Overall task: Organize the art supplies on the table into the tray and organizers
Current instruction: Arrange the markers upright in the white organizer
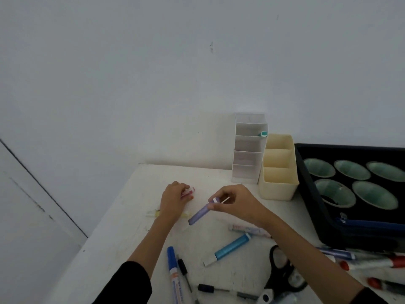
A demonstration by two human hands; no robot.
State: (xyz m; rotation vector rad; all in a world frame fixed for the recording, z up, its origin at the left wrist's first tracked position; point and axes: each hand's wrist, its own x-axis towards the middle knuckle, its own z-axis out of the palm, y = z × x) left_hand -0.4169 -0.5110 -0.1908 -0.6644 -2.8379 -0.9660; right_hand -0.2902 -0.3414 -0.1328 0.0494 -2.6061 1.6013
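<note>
White table (pixel 122 227), markers (pixel 230 249), scissors (pixel 278 275), organizers (pixel 278 185) (two), black tray (pixel 350 148)

Bare table (pixel 135 233) left; scissors (pixel 279 273), markers (pixel 232 249) crowd right.

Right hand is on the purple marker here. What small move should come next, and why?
Probably lift the purple marker and carry it to the white organizer. The right hand pinches its upper end, and a similar teal marker stands in one of that organizer's compartments. The left hand grips a pink marker, so it is busy.
</note>
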